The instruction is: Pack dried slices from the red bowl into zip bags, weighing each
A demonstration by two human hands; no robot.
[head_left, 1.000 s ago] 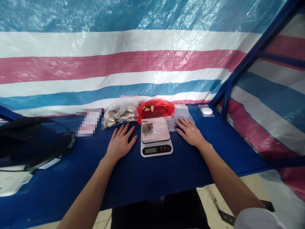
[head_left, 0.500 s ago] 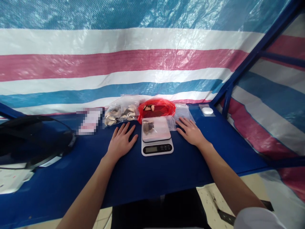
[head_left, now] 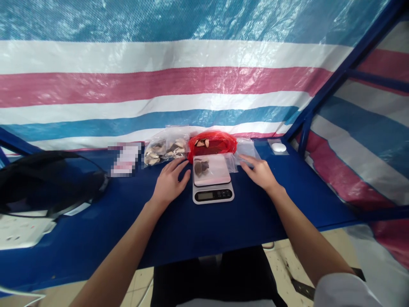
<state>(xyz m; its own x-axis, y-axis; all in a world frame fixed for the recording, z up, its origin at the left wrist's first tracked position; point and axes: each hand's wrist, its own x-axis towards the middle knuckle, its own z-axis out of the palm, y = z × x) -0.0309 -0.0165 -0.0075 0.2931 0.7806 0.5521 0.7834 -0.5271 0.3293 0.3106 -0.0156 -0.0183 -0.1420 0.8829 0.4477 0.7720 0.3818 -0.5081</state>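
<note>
A white kitchen scale (head_left: 198, 199) stands on the blue table between my hands. On its platform lies a clear plastic bag with brown, dried-looking pieces (head_left: 201, 169) inside. My left hand (head_left: 170, 181) is just left of the scale, fingers apart and holding nothing. To the right of the scale, my right hand (head_left: 260, 172) is open, its fingertips by some clear plastic bags (head_left: 246, 148). Behind the scale sits an open red plastic bag (head_left: 228, 144) with a few pale and dark pieces (head_left: 202, 143) in it.
Clear bags of pale dried slices (head_left: 164, 151) lie left of the red bag. Further left are a blurred white card (head_left: 126, 160), a black mesh-like object (head_left: 41, 183) and a white power strip (head_left: 25, 232). A small white oval item (head_left: 278, 147) lies at the back right.
Both hands have turned onto their sides from lying flat, and the left has come closer to the scale. The view has shifted slightly. The scale and bags look otherwise the same.
</note>
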